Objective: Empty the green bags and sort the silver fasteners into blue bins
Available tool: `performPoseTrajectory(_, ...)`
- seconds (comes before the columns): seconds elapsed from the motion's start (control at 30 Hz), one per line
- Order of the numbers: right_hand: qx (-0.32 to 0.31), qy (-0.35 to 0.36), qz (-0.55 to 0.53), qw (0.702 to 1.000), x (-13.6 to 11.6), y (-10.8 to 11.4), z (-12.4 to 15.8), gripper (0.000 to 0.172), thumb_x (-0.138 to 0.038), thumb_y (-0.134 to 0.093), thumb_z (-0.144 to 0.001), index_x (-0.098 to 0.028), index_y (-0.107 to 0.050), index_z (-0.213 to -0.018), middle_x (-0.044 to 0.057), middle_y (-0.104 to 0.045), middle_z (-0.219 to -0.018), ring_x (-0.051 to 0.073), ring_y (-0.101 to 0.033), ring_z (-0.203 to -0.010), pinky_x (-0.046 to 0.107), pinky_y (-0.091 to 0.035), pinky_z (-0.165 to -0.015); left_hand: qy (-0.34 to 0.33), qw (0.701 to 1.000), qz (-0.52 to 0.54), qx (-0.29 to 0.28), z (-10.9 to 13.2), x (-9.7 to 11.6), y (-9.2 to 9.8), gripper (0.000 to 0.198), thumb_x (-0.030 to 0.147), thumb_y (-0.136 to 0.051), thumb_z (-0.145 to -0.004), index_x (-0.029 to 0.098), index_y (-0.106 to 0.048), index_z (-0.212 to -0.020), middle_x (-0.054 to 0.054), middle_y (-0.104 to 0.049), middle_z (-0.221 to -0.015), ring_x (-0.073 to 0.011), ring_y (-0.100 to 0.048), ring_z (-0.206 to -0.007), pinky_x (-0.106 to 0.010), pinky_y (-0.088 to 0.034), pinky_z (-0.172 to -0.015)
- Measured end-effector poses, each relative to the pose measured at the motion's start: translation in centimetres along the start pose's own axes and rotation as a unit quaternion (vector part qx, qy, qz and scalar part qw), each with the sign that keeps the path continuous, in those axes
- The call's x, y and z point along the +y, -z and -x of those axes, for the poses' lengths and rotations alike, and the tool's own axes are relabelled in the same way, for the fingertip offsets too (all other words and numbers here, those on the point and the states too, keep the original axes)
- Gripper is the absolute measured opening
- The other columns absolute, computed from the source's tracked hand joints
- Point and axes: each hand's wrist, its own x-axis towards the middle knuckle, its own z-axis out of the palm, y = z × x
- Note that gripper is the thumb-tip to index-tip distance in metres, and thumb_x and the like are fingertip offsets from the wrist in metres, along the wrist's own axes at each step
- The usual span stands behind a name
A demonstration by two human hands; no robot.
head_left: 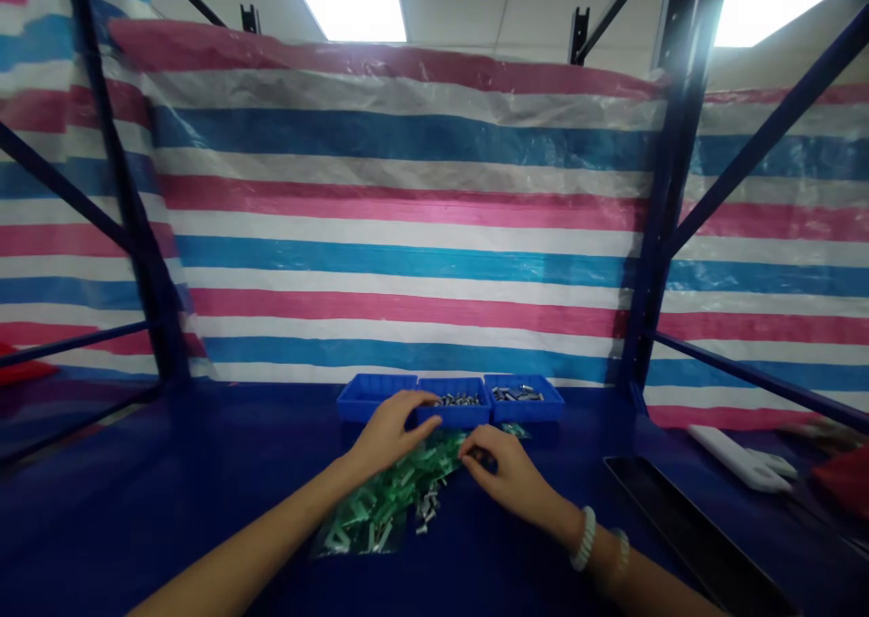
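My left hand [397, 431] hangs over the front rim of the left and middle bins of a row of blue plastic bins, its fingertips near the middle bin [454, 412]. Nothing shows in it. That bin and the right bin [526, 409] hold small grey metal parts, while the left bin [373, 398] shows no contents. My right hand [506, 477] touches the edge of a heap of green plastic pieces [400, 481] lying on a clear bag. Its fingertips are partly hidden. A few small metal parts [427, 511] lie beside the heap.
A long black tray [699, 526] lies at the right on the dark blue table [169, 508]. Beyond it sits a white plastic forked piece [740, 459]. Blue steel shelf uprights [672, 174] and a striped tarpaulin [407, 210] stand behind. Red cloth [845, 481] lies far right.
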Motion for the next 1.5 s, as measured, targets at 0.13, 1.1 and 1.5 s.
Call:
performPoseTrajectory(0.13,-0.023,0.116,0.172,0.978,-0.8,-0.3,0.6,0.015,-0.009,-0.052,-0.075,-0.018,-0.064,-0.079,0.005,-0.06,-0.083,0.02,-0.053,-0.083,0.034,-0.042,-0.08,-0.002,0.993,-0.035,-0.117,4.0,0.3,1.6,0.065,0.048,-0.073,-0.071,0.025,-0.054,-0.128,-0.011,-0.059,-0.126,-0.0311,-0.054,-0.116,-0.049,-0.042,-0.099)
performPoseTrajectory(1.1,-0.223,0.123,0.209,0.944,-4.2,-2.1,2.5,0.043,-0.04,-0.048,-0.094,-0.024,-0.048,-0.135,0.014,-0.047,-0.135,0.029,-0.043,-0.123,0.046,-0.037,-0.102,-0.008,0.992,-0.013,-0.125,6.2,-1.1,0.6,0.038,0.025,-0.038,-0.095,0.024,-0.052,-0.13,-0.007,-0.056,-0.134,-0.023,-0.048,-0.125,-0.042,-0.036,-0.109)
performPoseTrajectory(1.5,-0.194,0.09,0.209,0.954,-4.2,-2.8,2.1,0.025,-0.032,-0.053,-0.092,-0.019,-0.054,-0.113,0.011,-0.054,-0.118,0.026,-0.05,-0.108,0.041,-0.044,-0.095,-0.013,0.992,-0.015,-0.123,6.2,-1.6,0.2,0.038,0.023,-0.038,-0.094,0.024,-0.052,-0.13,-0.006,-0.056,-0.133,-0.0225,-0.047,-0.125,-0.041,-0.034,-0.109)
